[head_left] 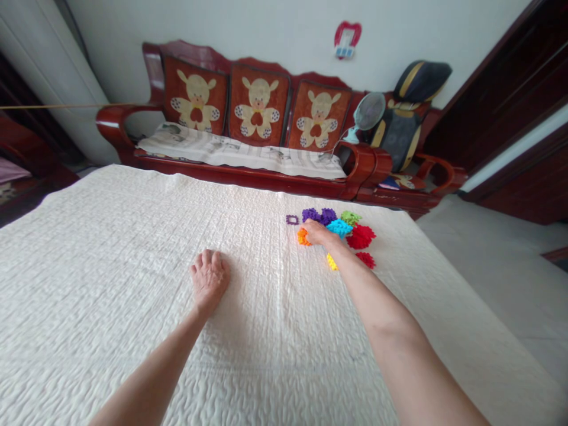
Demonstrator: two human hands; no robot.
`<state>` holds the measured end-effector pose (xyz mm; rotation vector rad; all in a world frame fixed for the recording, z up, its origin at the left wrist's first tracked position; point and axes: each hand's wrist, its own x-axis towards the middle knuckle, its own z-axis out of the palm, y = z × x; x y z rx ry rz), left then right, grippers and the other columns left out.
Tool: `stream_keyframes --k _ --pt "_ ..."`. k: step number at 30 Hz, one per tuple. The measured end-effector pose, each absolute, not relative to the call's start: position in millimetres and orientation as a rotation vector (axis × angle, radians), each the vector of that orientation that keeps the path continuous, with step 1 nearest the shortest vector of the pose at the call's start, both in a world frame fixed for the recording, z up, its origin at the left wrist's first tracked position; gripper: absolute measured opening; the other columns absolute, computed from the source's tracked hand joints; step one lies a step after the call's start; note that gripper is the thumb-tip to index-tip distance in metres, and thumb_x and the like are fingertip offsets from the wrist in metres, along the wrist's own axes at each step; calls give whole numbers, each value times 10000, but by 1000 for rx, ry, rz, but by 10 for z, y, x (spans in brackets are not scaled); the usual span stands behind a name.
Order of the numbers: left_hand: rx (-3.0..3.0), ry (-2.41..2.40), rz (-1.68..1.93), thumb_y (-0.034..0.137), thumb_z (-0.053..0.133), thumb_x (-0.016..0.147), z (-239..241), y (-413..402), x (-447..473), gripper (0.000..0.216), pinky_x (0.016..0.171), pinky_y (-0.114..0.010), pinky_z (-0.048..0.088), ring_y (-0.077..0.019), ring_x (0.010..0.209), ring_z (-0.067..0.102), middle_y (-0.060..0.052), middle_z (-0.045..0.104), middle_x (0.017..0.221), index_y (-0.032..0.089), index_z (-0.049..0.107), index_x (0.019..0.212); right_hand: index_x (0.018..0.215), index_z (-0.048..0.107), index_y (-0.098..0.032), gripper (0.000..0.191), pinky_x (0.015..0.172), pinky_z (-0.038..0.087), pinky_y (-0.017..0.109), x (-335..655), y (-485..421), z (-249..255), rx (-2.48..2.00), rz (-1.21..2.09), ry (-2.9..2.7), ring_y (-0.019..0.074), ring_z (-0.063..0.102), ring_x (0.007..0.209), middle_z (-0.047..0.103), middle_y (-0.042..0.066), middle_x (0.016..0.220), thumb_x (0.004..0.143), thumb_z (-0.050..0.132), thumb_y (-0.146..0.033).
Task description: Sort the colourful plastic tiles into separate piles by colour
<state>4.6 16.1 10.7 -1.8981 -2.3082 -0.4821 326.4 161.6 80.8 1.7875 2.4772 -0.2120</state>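
Observation:
My right hand (pixel 316 232) reaches to a cluster of bright plastic pieces with toothed edges. Its fingers are bent against an orange toothed piece (pixel 304 237), partly hidden by the hand. Just beyond lie purple pieces (pixel 328 215), and a flat purple square frame (pixel 291 219) is off to their left. Light blue pieces (pixel 339 228), a green piece (pixel 351 217) and red pieces (pixel 361 236) sit to the right. A yellow piece (pixel 332 262) shows partly behind my forearm. Palm down on the quilted white cover (pixel 146 248), my left hand (pixel 210 276) holds nothing, its fingers slightly apart.
Behind the covered surface stands a red wooden sofa (pixel 248 176) with bear-patterned cushions (pixel 260 102). A small fan (pixel 370 111) and a chair with a dark seat pad (pixel 396 139) are at the right. Tiled floor (pixel 488 254) lies beyond the right edge.

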Motion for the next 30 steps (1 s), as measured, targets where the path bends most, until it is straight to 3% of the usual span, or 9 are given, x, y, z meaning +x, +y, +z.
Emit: stream_keyframes --k 6,8,15,22,30 --pt "-1893 -2296 -473 308 315 945 103 158 44 341 894 -430 378 -287 1140 450 -137 541 1192 186 593 1101 1164 628 -191 471 920 455 301 3232 1468 851 1814 -144 2598 213 580 1078 580 96 1254 715 620 -47" --pt "-1893 -2286 -479 313 314 945 94 160 41 341 892 -433 380 -288 1131 451 -137 543 1185 183 597 1087 1197 604 -169 459 984 431 317 3169 1308 803 1795 -83 2799 211 548 1138 565 109 1274 756 571 -50" --pt "-1901 -2307 -484 327 308 944 88 164 38 369 893 -434 376 -303 1155 447 -148 543 1187 173 596 1117 1080 631 -168 336 946 463 314 2805 515 210 1901 -272 3057 197 576 1034 635 90 1040 802 496 -36" --pt "-1911 -2316 -504 342 285 945 80 171 22 406 897 -439 377 -300 1160 441 -143 547 1180 169 602 1131 1043 656 -182 353 984 442 359 2577 156 -78 2281 -362 3014 211 559 1083 638 90 1092 760 512 -27" --pt "-1937 -2312 -502 363 260 945 -16 220 -25 438 926 -461 374 -310 1165 444 -152 540 1208 170 591 1159 1025 673 -176 311 1018 398 336 2508 106 -142 2402 -321 2978 195 544 1112 637 79 1121 780 519 -62"
